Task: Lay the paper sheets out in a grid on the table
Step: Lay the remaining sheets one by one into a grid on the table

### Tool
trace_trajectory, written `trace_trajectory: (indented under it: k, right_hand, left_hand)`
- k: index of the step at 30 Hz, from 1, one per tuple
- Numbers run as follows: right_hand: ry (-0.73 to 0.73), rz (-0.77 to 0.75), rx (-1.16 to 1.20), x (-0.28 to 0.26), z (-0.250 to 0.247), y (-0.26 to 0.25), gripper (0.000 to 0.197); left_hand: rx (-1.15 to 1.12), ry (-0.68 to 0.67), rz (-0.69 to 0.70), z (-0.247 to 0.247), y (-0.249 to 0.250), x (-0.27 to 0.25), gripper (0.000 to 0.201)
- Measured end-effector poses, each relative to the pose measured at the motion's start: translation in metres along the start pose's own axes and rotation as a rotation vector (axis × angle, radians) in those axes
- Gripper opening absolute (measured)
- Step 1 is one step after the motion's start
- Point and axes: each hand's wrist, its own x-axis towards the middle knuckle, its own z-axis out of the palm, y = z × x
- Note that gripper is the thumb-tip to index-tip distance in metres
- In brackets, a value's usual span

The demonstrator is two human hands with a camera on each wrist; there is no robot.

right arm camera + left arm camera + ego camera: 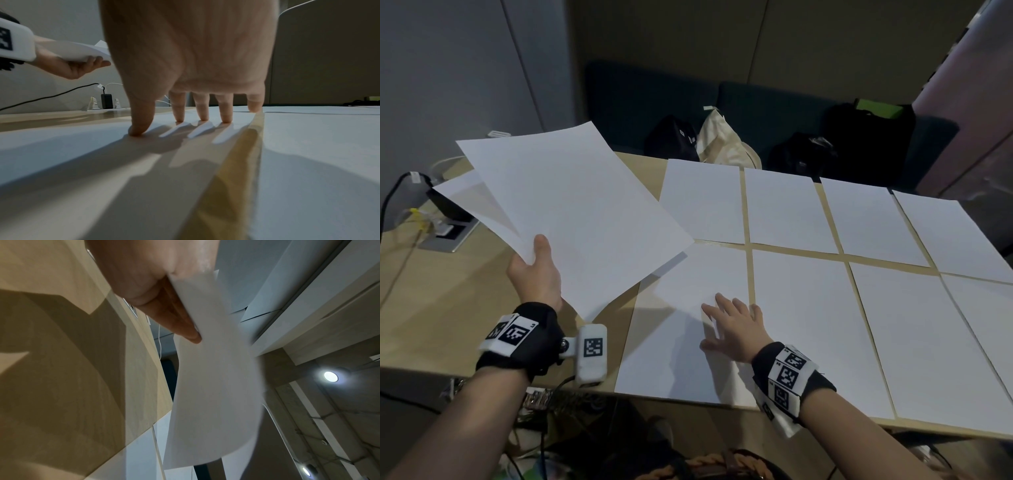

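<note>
Several white paper sheets (787,205) lie in two rows on the wooden table (448,298). My right hand (732,325) rests with spread straight fingers (202,113) on the leftmost near-row sheet (681,342), close to its right edge. My left hand (536,270) holds a small stack of white sheets (571,212) in the air over the table's left part, thumb on top and fingers (180,324) beneath. The held stack (213,394) sags, and it hides the near-row sheet's far left corner.
A power socket panel (445,236) with a black adapter and cables sits at the table's left end. Dark bags (866,137) and a cream cloth bag (722,140) lie on the bench behind the table. The table's near edge runs just under my wrists.
</note>
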Motion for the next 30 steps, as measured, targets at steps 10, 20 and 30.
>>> trace_trajectory:
  k: [10, 20, 30]
  right_hand:
    - [-0.023, 0.01, 0.002, -0.001, -0.003, 0.0, 0.071]
    - [0.002, 0.032, 0.073, -0.003, -0.017, -0.003, 0.064]
    - [0.179, -0.014, 0.791, 0.027, -0.111, -0.007, 0.041]
  left_hand:
    - [0.005, -0.011, 0.0, 0.0, 0.0, 0.001, 0.037]
    - [0.063, -0.062, 0.019, 0.003, -0.002, 0.001, 0.038]
    - [0.175, -0.209, -0.005, 0.01, 0.002, 0.003, 0.039]
